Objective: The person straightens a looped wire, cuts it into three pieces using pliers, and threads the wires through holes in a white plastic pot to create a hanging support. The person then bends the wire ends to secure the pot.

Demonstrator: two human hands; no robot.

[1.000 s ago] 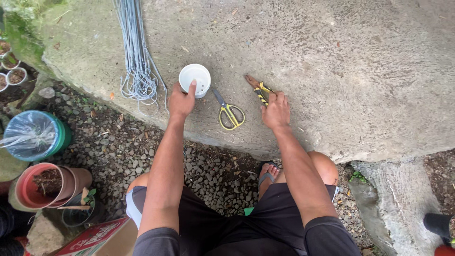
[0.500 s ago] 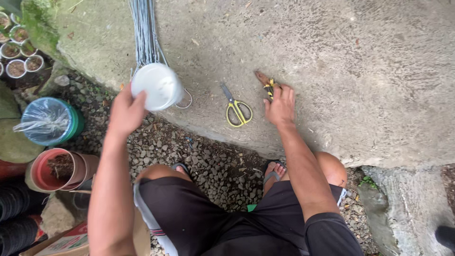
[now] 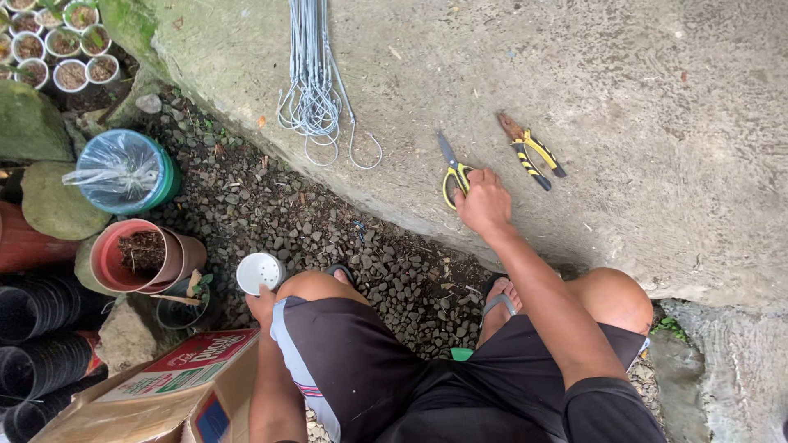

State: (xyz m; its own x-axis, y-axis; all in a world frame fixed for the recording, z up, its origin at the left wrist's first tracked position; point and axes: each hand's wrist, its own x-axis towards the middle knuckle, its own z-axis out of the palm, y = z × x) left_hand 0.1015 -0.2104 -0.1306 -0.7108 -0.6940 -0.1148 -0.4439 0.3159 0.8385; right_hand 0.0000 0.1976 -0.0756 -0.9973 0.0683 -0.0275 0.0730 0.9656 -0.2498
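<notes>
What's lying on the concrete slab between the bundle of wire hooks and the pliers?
In the head view, the yellow-handled scissors lie between the wire hooks and the pliers, with the right hand resting on their handles.

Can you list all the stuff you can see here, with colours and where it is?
white cup: one, white, in left hand beside knee
scissors: one, yellow handles, on concrete slab under right hand
pliers: one, yellow-black, on slab
wire hooks: bundle, grey, on slab
clay pot: one, reddish, on gravel
covered bucket: one, green
cardboard box: one, brown, bottom left
left hand: holds cup
right hand: on scissors
</notes>
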